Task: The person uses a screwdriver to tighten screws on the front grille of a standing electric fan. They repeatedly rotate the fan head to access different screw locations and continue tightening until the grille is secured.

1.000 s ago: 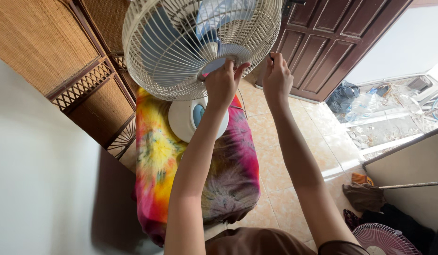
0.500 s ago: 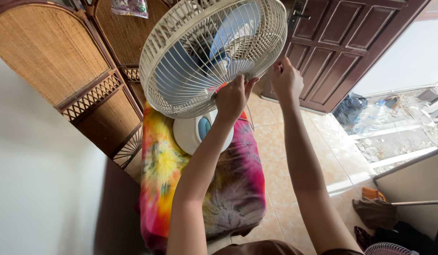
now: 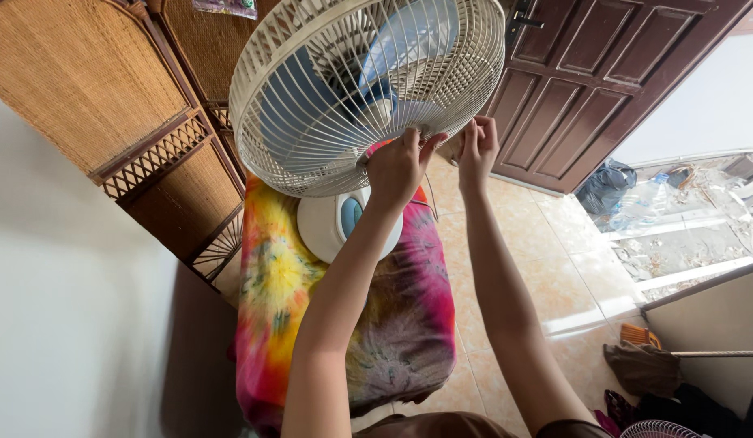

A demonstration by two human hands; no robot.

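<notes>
Left hand [image 3: 399, 166] and right hand [image 3: 476, 146] both grip the lower rim of the cream wire-caged fan [image 3: 368, 89] with blue blades

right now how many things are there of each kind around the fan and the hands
hands: 2, left hand, right hand, both on the fan's lower rim
fans: 2, white fan, pink fan
tie-dye cloth: 1
wicker screen: 1
wooden door: 1
broom: 1
total: 8
</notes>
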